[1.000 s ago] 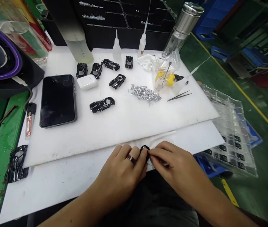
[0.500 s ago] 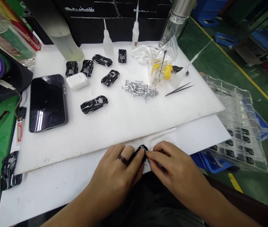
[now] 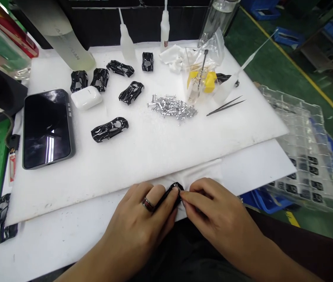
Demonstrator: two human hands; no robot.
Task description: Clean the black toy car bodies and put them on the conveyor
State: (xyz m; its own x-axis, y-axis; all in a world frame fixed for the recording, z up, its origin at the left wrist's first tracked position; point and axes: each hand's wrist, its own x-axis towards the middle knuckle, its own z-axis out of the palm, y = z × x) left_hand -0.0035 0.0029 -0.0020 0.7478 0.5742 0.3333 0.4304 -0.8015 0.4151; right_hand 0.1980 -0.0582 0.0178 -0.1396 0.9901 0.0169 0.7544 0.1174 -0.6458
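Observation:
A small black toy car body [image 3: 177, 187] is held at the front edge of the work surface, over a white cloth [image 3: 197, 172]. My left hand [image 3: 144, 219], with a ring on one finger, is closed around it, the index fingertip pressing on its end. The thumb and fingertips of my right hand [image 3: 216, 209] are pinched together against the right side of the same car body. Whatever lies between those right fingertips is hidden. Beyond my hands, a pile of small silvery parts [image 3: 173, 107] lies on the white foam board [image 3: 148, 152].
Several black car bodies [image 3: 110, 129] lie across the board. A phone [image 3: 47, 127] and white earbud case [image 3: 86, 98] are at left. Tweezers [image 3: 225, 105], a dropper bottle [image 3: 225, 90] and a yellow-and-clear holder [image 3: 201, 82] stand right. A clear compartment tray [image 3: 304, 137] is beyond the right edge.
The view has shifted slightly, so the board's objects sit differently in the picture. Both hands keep their hold on the car body, with only slight finger movement.

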